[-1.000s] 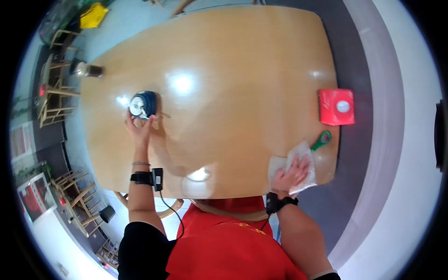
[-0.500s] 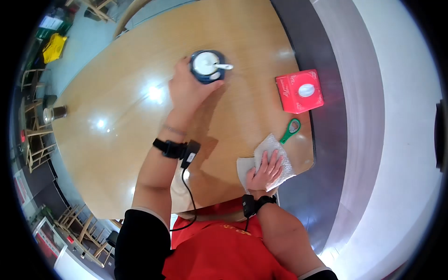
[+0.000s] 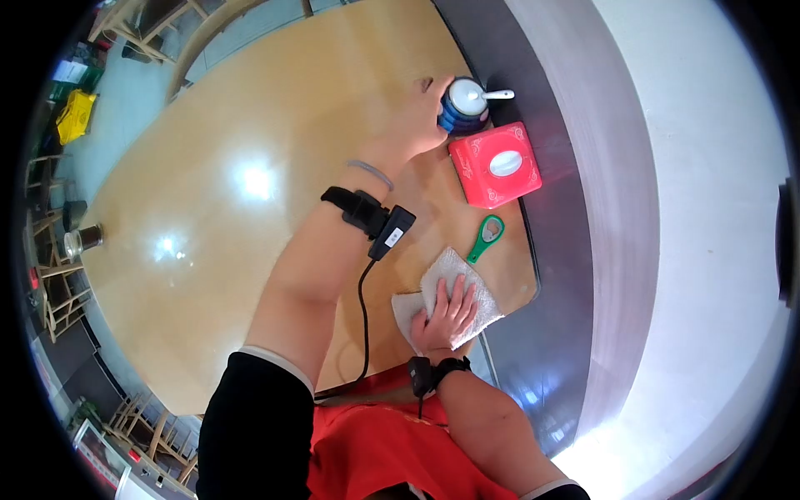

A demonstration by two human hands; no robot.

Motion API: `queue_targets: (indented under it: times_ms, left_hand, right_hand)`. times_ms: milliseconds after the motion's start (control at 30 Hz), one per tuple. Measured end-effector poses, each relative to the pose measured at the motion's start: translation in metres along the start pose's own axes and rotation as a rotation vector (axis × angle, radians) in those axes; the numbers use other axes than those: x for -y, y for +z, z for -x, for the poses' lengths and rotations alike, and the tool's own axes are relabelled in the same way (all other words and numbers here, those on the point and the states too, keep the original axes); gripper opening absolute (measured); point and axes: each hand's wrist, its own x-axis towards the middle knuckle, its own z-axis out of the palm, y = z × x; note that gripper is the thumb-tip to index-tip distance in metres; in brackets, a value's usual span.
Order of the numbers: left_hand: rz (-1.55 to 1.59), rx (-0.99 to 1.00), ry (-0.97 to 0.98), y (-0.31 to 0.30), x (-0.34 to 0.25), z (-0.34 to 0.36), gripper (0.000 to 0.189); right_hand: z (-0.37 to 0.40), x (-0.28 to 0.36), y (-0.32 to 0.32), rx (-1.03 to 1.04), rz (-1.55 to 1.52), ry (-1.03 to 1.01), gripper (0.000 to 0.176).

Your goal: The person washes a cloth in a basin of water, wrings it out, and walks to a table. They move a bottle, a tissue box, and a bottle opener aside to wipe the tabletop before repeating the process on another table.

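Observation:
My left hand (image 3: pixel 423 117) is wrapped round a blue condiment jar (image 3: pixel 465 117) with a white lid. The handle of a white spoon (image 3: pixel 500 95) sticks out of the jar toward the right. The jar is at the table's far right edge, just behind a red tissue box (image 3: pixel 497 164). My right hand (image 3: pixel 448 317) lies flat with its fingers spread on a folded white cloth (image 3: pixel 445 268) near the front right corner. Just beyond the cloth is a green paddle-shaped opener or tag (image 3: pixel 486 238).
The wooden table (image 3: pixel 250 108) stands against a dark ledge (image 3: pixel 560 250) and a pale wall on the right. A small glass jar with dark contents (image 3: pixel 83 240) sits at the left edge. Wooden chairs (image 3: pixel 58 283) and a yellow item (image 3: pixel 75 117) are on the left.
My left hand has carried the jar to the right, from mid-table to beside the tissue box. My right hand stays on the cloth. The whole view has shifted slightly.

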Motion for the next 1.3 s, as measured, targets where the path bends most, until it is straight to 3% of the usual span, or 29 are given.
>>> queue_targets:
  times_ms: [100, 233, 300, 400, 433, 500, 567, 600, 633, 667, 700, 733, 800, 867, 933, 1000, 1033, 1100, 1133, 1200, 1233, 1267, 1300]
  left_hand:
    - [0.005, 0.042, -0.018, 0.007, -0.002, -0.004, 0.072]
    - [-0.042, -0.002, 0.186, 0.02, 0.013, -0.006, 0.075]
    - [0.577, 0.071, -0.003, 0.019, 0.012, 0.013, 0.073]
    - [0.534, -0.155, 0.054, -0.025, 0.013, 0.058, 0.071]
    - [0.487, -0.186, 0.03, -0.044, 0.027, 0.08, 0.071]
    - [0.323, -0.454, 0.096, -0.085, 0.057, 0.125, 0.065]
    - [-0.34, -0.74, 0.112, -0.158, 0.082, 0.177, 0.061]
    - [-0.141, -0.898, -0.008, -0.184, 0.117, 0.203, 0.062]
    - [-0.285, -0.906, -0.173, -0.229, 0.121, 0.231, 0.066]
    - [-0.61, -0.905, -0.203, -0.264, 0.145, 0.262, 0.066]
    - [-0.623, -0.983, -0.347, -0.306, 0.157, 0.285, 0.068]
    - [-0.952, -0.928, -0.396, -0.344, 0.171, 0.31, 0.072]
    - [-1.059, -0.945, -0.614, -0.405, 0.2, 0.35, 0.078]
    - [-1.132, -0.952, -0.605, -0.472, 0.229, 0.388, 0.091]
    - [-1.258, -1.057, -0.645, -0.526, 0.26, 0.408, 0.086]
    - [-1.205, -0.823, -0.679, -0.569, 0.288, 0.432, 0.085]
    - [-1.207, -0.718, -0.674, -0.577, 0.293, 0.429, 0.085]
    - [-1.314, -0.591, -0.928, -0.569, 0.289, 0.406, 0.081]
    - [-1.35, -0.61, -0.791, -0.566, 0.3, 0.402, 0.081]
    - [-1.285, -0.431, -1.023, -0.557, 0.298, 0.389, 0.079]
    - [-1.354, -0.431, -0.868, -0.57, 0.341, 0.409, 0.077]
    - [-1.162, -0.456, -0.781, -0.577, 0.353, 0.415, 0.072]
    - [-1.159, -0.585, -0.706, -0.566, 0.347, 0.414, 0.061]
  right_hand:
    - [-0.001, 0.002, -0.005, 0.006, 0.007, -0.015, 0.073]
    - [-0.001, 0.008, -0.008, 0.015, 0.009, 0.006, 0.071]
    - [-0.003, 0.007, -0.01, 0.035, -0.015, -0.012, 0.07]
    - [-0.005, 0.009, -0.01, 0.033, 0.054, -0.005, 0.07]
    - [-0.003, 0.006, -0.006, -0.017, 0.051, -0.046, 0.07]
    - [-0.001, 0.009, 0.006, -0.081, 0.053, -0.095, 0.071]
    - [0.003, 0.002, 0.005, -0.157, 0.085, -0.106, 0.071]
    - [0.004, 0.006, 0.001, -0.139, 0.121, -0.087, 0.072]
    - [0.002, 0.012, 0.001, -0.125, 0.151, -0.071, 0.072]
    - [0.002, 0.013, 0.003, -0.12, 0.135, -0.083, 0.072]
    - [0.003, 0.012, 0.003, -0.147, 0.163, -0.096, 0.072]
    - [0.002, 0.014, 0.005, -0.179, 0.193, -0.102, 0.072]
    - [0.001, 0.019, 0.005, -0.181, 0.192, -0.094, 0.072]
    - [0.002, 0.024, -0.002, -0.186, 0.2, -0.108, 0.07]
    - [0.003, 0.026, -0.006, -0.197, 0.207, -0.093, 0.069]
    - [0.0, 0.018, 0.001, -0.232, 0.184, -0.19, 0.069]
    - [0.002, 0.018, 0.004, -0.231, 0.19, -0.176, 0.069]
    - [0.002, 0.014, 0.004, -0.188, 0.181, -0.153, 0.069]
    - [0.003, 0.012, 0.004, -0.141, 0.179, -0.121, 0.071]
    - [0.003, 0.011, 0.006, -0.124, 0.178, -0.088, 0.072]
    - [0.002, 0.009, 0.005, -0.103, 0.161, -0.087, 0.074]
    - [0.003, 0.009, 0.004, -0.119, 0.178, -0.037, 0.074]
    - [0.004, 0.01, 0.003, -0.104, 0.169, -0.044, 0.074]
